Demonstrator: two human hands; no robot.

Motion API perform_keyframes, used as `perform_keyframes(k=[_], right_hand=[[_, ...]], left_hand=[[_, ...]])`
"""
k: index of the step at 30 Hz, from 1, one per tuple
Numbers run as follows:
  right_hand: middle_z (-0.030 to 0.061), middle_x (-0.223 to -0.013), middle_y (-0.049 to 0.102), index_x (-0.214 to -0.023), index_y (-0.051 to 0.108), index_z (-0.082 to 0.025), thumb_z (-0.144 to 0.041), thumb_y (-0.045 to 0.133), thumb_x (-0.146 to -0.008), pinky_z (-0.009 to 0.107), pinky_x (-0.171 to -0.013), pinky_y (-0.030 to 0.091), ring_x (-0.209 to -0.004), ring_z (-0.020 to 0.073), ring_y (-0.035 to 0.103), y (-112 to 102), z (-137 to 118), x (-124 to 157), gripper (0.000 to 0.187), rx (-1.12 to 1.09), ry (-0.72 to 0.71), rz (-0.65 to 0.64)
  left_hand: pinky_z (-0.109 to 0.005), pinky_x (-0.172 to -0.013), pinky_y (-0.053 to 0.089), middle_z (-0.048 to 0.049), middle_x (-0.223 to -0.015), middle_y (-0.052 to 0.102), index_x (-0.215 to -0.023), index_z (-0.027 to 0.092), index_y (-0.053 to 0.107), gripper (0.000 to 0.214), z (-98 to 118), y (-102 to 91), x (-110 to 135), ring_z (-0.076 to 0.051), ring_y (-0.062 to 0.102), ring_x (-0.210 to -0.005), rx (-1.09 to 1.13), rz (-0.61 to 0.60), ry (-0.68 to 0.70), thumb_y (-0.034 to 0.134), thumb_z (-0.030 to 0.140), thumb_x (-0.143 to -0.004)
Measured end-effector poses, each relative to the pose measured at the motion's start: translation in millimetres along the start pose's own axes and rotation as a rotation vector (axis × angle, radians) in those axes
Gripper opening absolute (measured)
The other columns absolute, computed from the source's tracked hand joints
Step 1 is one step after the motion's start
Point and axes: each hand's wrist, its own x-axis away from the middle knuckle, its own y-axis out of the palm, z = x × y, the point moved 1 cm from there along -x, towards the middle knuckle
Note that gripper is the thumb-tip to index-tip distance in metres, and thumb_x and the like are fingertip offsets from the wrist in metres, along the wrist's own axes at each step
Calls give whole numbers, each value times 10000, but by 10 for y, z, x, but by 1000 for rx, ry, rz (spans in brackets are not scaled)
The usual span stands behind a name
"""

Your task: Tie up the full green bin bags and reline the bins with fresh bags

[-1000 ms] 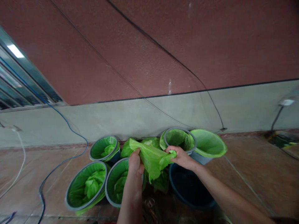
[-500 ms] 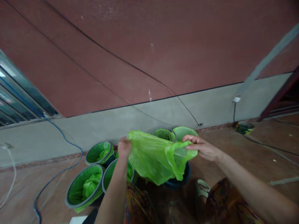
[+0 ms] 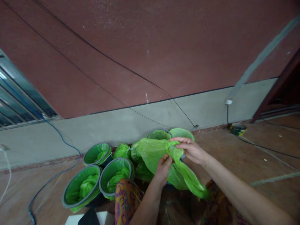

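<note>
A thin green plastic bag (image 3: 152,151) is stretched out in front of me at knee height. My right hand (image 3: 191,149) pinches its gathered rim between thumb and fingers. Close below, my left hand (image 3: 164,165) also pinches the bag's edge. One end of the bag trails down to the right, and the other reaches left over the bins. Under it, a dark blue bin is mostly hidden. To the left stand bins lined with green bags: a near one (image 3: 82,187), a middle one (image 3: 116,176) and a far one (image 3: 97,154).
Against the wall are a tied green bag (image 3: 122,151), another lined bin (image 3: 159,134) and a pale green bin (image 3: 182,133). A blue hose (image 3: 62,134) runs over the floor at left. A small tin (image 3: 238,128) with a black cable stands at right.
My left hand has let go of the bag's left end and moved right to the rim beside my right hand. The bag now hangs down to the right.
</note>
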Motion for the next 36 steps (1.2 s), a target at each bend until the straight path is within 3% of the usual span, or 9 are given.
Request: perform_keyframes(k=[4,7,9,12,16,19,25,30,36], right_hand=[[40,-807,745,-957,762,-171,-408,739,-731,248,-682,499,-704,134,653,-2,-31,13,328,-170,94,36],[46,-837,746,-976,753,-166,-441,726,-744,262,-686,502,-706,139,650,-150,-48,-37,360,-49,85,89],[34,-834,739,-1034,731,-161,-381,733,-731,259,-663,494,-688,138,640,-291,-45,-75,375,158,33,71],[20,-836,722,-1131,697,-179,-280,648,-777,264,-645,492,-687,145,630,-461,-31,-104,372,614,-104,53],[59,-1016,695,-1122,703,-209,-156,503,-839,294,-817,503,-877,173,646,-487,-42,-71,351,1204,-389,116],[70,-970,671,-1051,712,-194,-174,422,-908,259,-775,499,-833,161,646,-460,-97,-13,324,1433,-487,175],[56,-913,697,-968,706,-194,-266,425,-940,221,-614,429,-759,146,646,-653,-315,209,292,1626,-525,496],[42,-688,700,-991,714,-194,-335,471,-896,241,-491,278,-558,156,594,-900,-342,448,297,1747,-340,819],[43,-580,660,-1069,722,-206,-315,454,-889,250,-475,228,-469,158,532,-1115,-271,691,341,1762,-162,946]], left_hand=[[-309,-750,466,-63,-788,718,-844,132,724,402,71,53,-40,-183,645,-750,140,-185,-23,831,426,-592],[-305,-713,476,-57,-771,714,-849,121,735,377,119,-61,-69,-174,632,-701,130,-214,19,835,359,-574],[-280,-665,466,-29,-718,692,-781,126,726,258,202,-207,-98,-147,595,-643,-7,-148,105,799,295,-600],[-244,-602,434,11,-637,627,-691,153,692,44,453,-421,-129,-118,531,-585,-362,52,355,680,191,-674],[-270,-726,481,-19,-794,644,-838,193,712,254,782,-511,-117,-151,589,-728,-876,259,752,536,53,-719],[-301,-806,503,-56,-918,652,-981,209,691,363,809,-501,-135,-190,629,-857,-1084,322,872,492,17,-745],[-303,-837,517,-79,-1009,654,-1051,197,658,400,625,-602,-334,-206,649,-918,-1214,374,819,501,5,-737],[-305,-747,508,-93,-1040,674,-1043,184,675,285,647,-671,-452,-220,664,-871,-1356,493,651,525,110,-813],[-314,-684,479,-104,-1076,694,-1068,174,678,308,684,-806,-554,-241,673,-834,-1404,572,487,528,136,-802]])
